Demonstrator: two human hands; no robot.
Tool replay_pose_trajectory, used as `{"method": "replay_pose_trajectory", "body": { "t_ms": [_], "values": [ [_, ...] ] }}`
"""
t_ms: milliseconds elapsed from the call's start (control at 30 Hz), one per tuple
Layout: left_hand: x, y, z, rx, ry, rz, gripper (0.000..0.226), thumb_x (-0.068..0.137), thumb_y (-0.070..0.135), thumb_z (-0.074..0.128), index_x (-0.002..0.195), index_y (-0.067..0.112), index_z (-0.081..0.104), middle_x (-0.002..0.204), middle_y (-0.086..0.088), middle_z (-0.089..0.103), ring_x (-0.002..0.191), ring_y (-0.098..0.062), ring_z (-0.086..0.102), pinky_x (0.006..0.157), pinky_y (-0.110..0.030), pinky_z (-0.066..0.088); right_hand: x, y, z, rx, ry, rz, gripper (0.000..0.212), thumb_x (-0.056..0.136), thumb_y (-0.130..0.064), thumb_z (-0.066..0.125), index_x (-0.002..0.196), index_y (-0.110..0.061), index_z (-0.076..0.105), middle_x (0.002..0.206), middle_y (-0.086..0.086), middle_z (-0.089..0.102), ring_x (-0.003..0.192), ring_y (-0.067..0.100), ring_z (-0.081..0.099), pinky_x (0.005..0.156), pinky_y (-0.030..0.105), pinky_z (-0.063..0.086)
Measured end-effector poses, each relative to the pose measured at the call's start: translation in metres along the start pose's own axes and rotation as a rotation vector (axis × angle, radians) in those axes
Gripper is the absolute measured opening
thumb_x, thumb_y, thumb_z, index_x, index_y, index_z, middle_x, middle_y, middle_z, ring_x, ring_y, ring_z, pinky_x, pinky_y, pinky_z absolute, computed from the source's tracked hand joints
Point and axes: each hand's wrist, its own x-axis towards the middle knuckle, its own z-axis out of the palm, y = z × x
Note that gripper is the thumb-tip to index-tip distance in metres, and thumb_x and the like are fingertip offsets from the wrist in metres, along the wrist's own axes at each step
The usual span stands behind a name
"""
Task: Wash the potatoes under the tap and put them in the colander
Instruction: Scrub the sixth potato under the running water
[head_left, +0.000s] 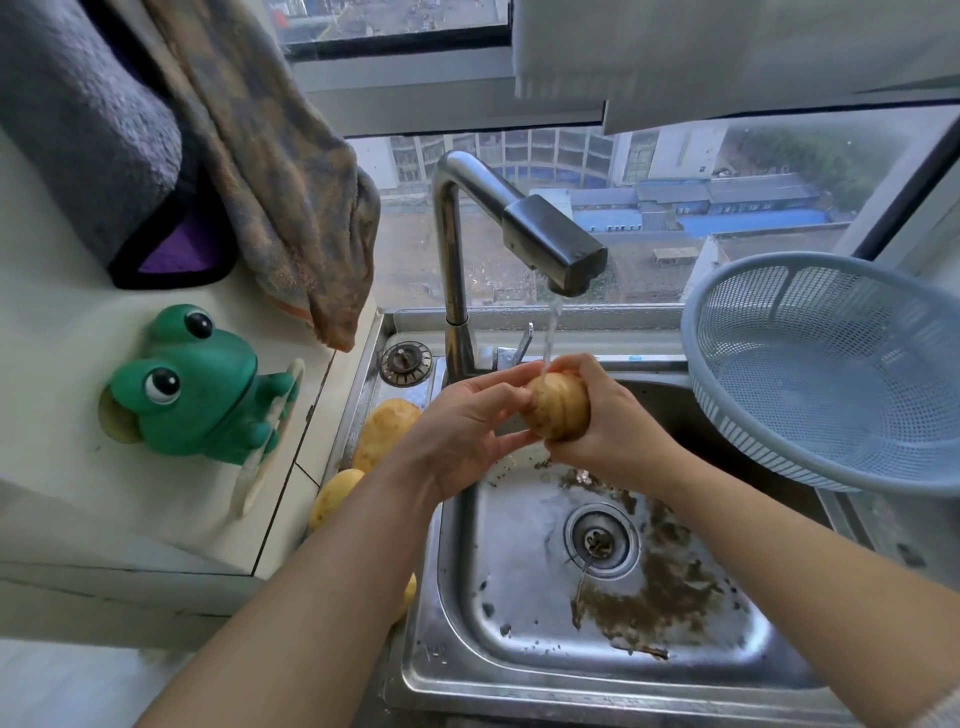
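Washing step: left hand (462, 421) and right hand (608, 415) curl their fingers (574, 366) round one potato (556, 408) under the running tap (550, 244). Next it likely goes right, into the colander (831, 374).

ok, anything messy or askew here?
Brown dirt is smeared over the sink floor around the drain, likely rinsed off the potato. The colander sits tilted at the sink's right edge, nothing in it. Nothing else stands out.
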Motion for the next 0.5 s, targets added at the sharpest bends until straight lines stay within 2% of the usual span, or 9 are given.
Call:
{"method": "replay_pose_trajectory", "body": {
  "t_ms": [167,267,367,500],
  "values": [
    [-0.003,0.0,0.0,0.052,0.008,0.039,0.034,0.092,0.002,0.057,0.125,0.001,0.061,0.124,-0.018,0.06,0.109,-0.026,0.063,0.08,-0.033,0.058,0.001,-0.001,0.001,-0.008,-0.023,-0.004,0.062,0.07,0.0,0.075,0.114,-0.027,0.04,0.092,-0.011,0.048,0.075,0.005,0.054,0.058,0.008,0.045],
    [-0.003,0.002,-0.001,0.006,-0.003,0.022,0.034,0.092,-0.001,0.054,0.126,0.0,0.06,0.123,-0.018,0.06,0.104,-0.025,0.064,0.079,-0.034,0.059,0.002,-0.002,0.0,-0.013,-0.014,-0.009,0.062,0.069,0.0,0.075,0.113,-0.027,0.041,0.091,-0.011,0.05,0.075,0.005,0.054,0.058,0.006,0.043],
    [-0.003,0.001,0.0,-0.03,-0.006,0.023,0.035,0.093,0.0,0.053,0.128,0.0,0.059,0.127,-0.019,0.058,0.11,-0.026,0.061,0.079,-0.034,0.059,0.004,-0.002,-0.001,-0.02,-0.012,-0.009,0.063,0.068,0.0,0.075,0.113,-0.027,0.041,0.091,-0.012,0.05,0.075,0.005,0.055,0.059,0.008,0.045],
    [-0.003,-0.004,0.01,0.084,0.034,0.131,0.039,0.091,0.002,0.059,0.13,0.0,0.056,0.126,-0.017,0.06,0.103,-0.022,0.065,0.079,-0.031,0.058,0.005,-0.001,-0.003,-0.012,0.002,0.016,0.064,0.067,0.001,0.075,0.116,-0.024,0.043,0.091,-0.01,0.05,0.073,0.005,0.054,0.057,0.01,0.046]
  ]
}}
